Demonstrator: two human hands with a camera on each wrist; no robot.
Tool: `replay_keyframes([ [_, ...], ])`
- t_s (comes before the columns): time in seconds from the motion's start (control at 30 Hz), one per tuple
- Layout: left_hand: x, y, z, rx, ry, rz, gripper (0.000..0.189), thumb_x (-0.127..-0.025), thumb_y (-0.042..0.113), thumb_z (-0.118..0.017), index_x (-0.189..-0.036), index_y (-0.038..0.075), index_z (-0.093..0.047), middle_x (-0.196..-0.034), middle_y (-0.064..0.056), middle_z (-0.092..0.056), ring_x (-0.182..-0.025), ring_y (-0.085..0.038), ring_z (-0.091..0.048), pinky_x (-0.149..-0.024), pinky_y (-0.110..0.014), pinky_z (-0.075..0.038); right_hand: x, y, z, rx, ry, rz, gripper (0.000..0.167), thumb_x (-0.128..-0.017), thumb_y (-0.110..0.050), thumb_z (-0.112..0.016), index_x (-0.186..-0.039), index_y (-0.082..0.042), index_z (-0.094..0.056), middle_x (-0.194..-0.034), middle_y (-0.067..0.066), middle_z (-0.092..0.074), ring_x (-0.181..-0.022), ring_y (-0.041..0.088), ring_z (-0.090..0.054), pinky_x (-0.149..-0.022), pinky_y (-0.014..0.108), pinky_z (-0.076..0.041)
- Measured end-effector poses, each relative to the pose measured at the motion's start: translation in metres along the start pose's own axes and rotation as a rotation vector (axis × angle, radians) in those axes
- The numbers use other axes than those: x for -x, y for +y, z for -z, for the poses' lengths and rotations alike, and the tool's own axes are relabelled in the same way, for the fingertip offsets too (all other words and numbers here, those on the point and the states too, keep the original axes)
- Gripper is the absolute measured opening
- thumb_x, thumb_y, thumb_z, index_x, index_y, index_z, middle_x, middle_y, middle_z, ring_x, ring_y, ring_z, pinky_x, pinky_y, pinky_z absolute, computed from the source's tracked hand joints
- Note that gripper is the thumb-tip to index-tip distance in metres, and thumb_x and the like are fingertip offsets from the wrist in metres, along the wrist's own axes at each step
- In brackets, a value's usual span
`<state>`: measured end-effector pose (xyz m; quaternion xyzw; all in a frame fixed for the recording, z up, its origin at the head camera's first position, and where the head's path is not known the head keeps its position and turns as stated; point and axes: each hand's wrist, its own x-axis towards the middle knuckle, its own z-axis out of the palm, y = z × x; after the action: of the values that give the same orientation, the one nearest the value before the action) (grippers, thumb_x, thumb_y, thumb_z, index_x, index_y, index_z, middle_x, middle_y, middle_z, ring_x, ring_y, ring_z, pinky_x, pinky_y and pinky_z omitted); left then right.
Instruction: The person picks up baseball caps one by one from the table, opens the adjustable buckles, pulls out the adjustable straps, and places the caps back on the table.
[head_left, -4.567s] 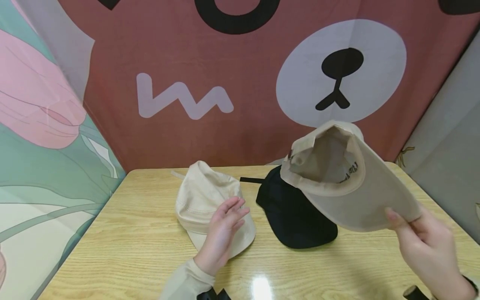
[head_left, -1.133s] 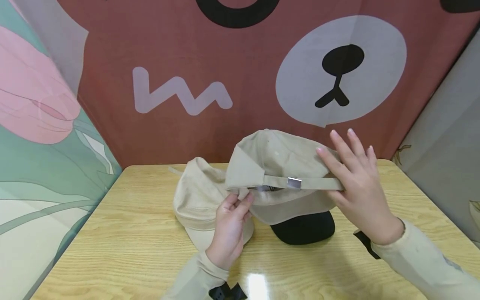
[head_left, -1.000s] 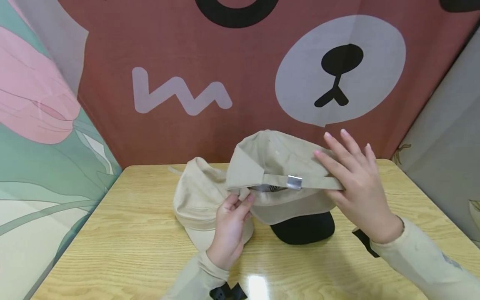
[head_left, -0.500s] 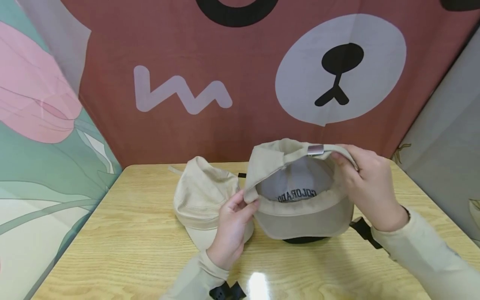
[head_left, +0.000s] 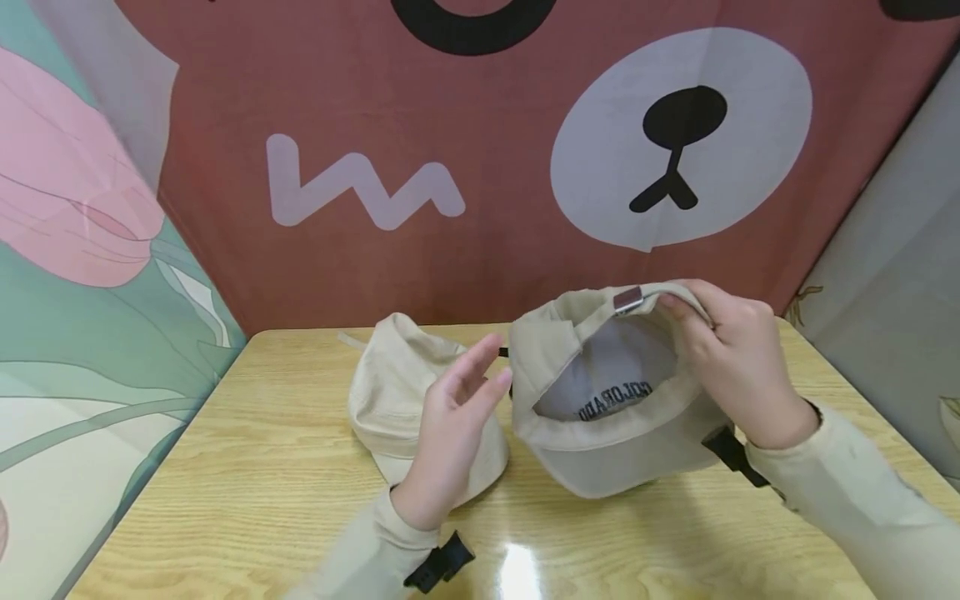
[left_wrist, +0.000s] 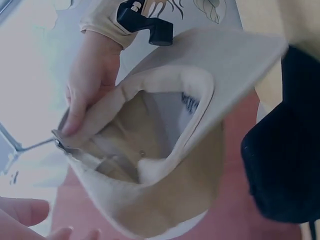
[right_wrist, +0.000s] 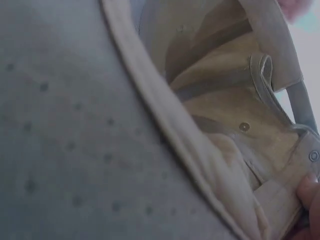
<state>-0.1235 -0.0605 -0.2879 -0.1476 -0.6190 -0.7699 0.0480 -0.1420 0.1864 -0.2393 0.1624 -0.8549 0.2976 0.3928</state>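
Observation:
A beige baseball cap [head_left: 555, 350] is held above the table, its hollow inside facing me and its brim pointing down. My right hand [head_left: 742, 362] pinches its back edge beside the strap's metal buckle [head_left: 628, 301]. Dark stitched letters [head_left: 615, 400] show inside the crown. To the cap's left, my left hand [head_left: 450, 433] hangs apart from it, fingers extended and thumb spread. Behind that hand lies a cream cap [head_left: 397, 383] on the table. A black cap [left_wrist: 280, 165] appears in the left wrist view; in the head view the held cap covers nearly all of it.
The wooden table [head_left: 247, 467] ends at a brown cloth backdrop [head_left: 360, 275] with a bear face. A floral cloth [head_left: 90, 350] hangs at the left and a pale grey cloth [head_left: 885, 250] at the right. Each wrist carries a black camera mount [head_left: 441, 562].
The right hand first held the cap by its brim; the cap was then turned, and that hand now grips the back edge. My left hand has let go of the cap and drawn slightly left.

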Motion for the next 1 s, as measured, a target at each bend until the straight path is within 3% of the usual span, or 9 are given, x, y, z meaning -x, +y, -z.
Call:
replay_keyframes([
  [0.13,-0.005,0.011,-0.007,-0.026,-0.031,-0.09,0.037,-0.095,0.004,-0.059,-0.131,-0.005,-0.056,-0.133,-0.014,-0.058,-0.126,-0.021,-0.051,-0.101,-0.032,-0.042,0.0,-0.001,-0.001,-0.009,-0.048,-0.009,0.009,-0.092,-0.006,-0.066,-0.097,-0.005,-0.073,-0.083,0.008,-0.069,-0.069,-0.008,-0.044,-0.064,0.015,-0.035],
  [0.33,-0.02,0.028,-0.022,-0.205,-0.143,-0.24,0.037,-0.09,0.002,-0.066,-0.127,-0.003,-0.061,-0.128,-0.012,-0.062,-0.121,-0.017,-0.054,-0.105,-0.036,-0.039,0.0,-0.006,-0.003,-0.018,-0.09,0.01,0.009,-0.09,-0.005,-0.067,-0.097,-0.006,-0.073,-0.084,0.007,-0.071,-0.07,-0.006,-0.048,-0.064,0.016,-0.037],
  [0.53,-0.032,0.032,-0.032,-0.372,-0.266,-0.222,0.048,-0.089,0.009,-0.071,-0.135,0.006,-0.057,-0.136,-0.007,-0.056,-0.128,-0.014,-0.047,-0.102,-0.029,-0.041,0.0,-0.011,-0.006,-0.044,-0.126,0.029,0.01,-0.089,-0.006,-0.069,-0.097,-0.008,-0.074,-0.086,0.005,-0.072,-0.074,0.0,-0.056,-0.067,0.015,-0.039],
  [0.67,-0.036,0.032,-0.037,-0.417,-0.292,-0.206,0.044,-0.091,0.011,-0.069,-0.133,0.008,-0.06,-0.134,-0.007,-0.058,-0.132,-0.013,-0.044,-0.102,-0.027,-0.04,0.0,-0.014,-0.007,-0.029,-0.162,0.04,0.009,-0.09,-0.009,-0.068,-0.097,-0.008,-0.074,-0.084,0.004,-0.072,-0.071,0.012,-0.059,-0.065,0.017,-0.04],
  [0.77,-0.036,0.031,-0.038,-0.403,-0.285,-0.191,0.035,-0.093,0.013,-0.066,-0.128,0.007,-0.064,-0.123,-0.005,-0.065,-0.116,-0.01,-0.056,-0.091,-0.025,-0.048,0.001,-0.013,-0.009,-0.028,-0.169,0.065,0.008,-0.09,-0.009,-0.068,-0.095,-0.008,-0.074,-0.081,0.003,-0.071,-0.069,0.015,-0.059,-0.063,0.018,-0.04],
  [0.8,-0.036,0.03,-0.038,-0.394,-0.275,-0.193,0.032,-0.094,0.013,-0.065,-0.125,0.006,-0.066,-0.113,-0.005,-0.068,-0.103,-0.009,-0.06,-0.084,-0.023,-0.05,0.001,-0.013,-0.009,-0.032,-0.166,0.078,0.008,-0.089,-0.009,-0.069,-0.095,-0.007,-0.074,-0.082,0.002,-0.071,-0.069,0.014,-0.059,-0.063,0.018,-0.04],
  [0.9,-0.038,0.029,-0.039,-0.371,-0.232,-0.213,0.024,-0.095,0.011,-0.062,-0.116,0.002,-0.069,-0.083,-0.008,-0.066,-0.068,-0.008,-0.055,-0.061,-0.021,-0.047,0.002,-0.011,-0.012,-0.047,-0.148,0.128,0.008,-0.087,-0.005,-0.071,-0.094,-0.005,-0.074,-0.081,0.002,-0.07,-0.068,0.012,-0.057,-0.062,0.018,-0.04],
  [1.0,-0.041,0.027,-0.04,-0.37,-0.181,-0.245,0.02,-0.095,0.008,-0.061,-0.11,-0.003,-0.071,-0.077,-0.012,-0.064,-0.063,-0.008,-0.052,-0.059,-0.021,-0.045,0.002,-0.009,-0.014,-0.067,-0.148,0.164,0.012,-0.086,-0.002,-0.072,-0.097,-0.004,-0.073,-0.082,0.002,-0.069,-0.068,0.011,-0.055,-0.062,0.018,-0.039],
])
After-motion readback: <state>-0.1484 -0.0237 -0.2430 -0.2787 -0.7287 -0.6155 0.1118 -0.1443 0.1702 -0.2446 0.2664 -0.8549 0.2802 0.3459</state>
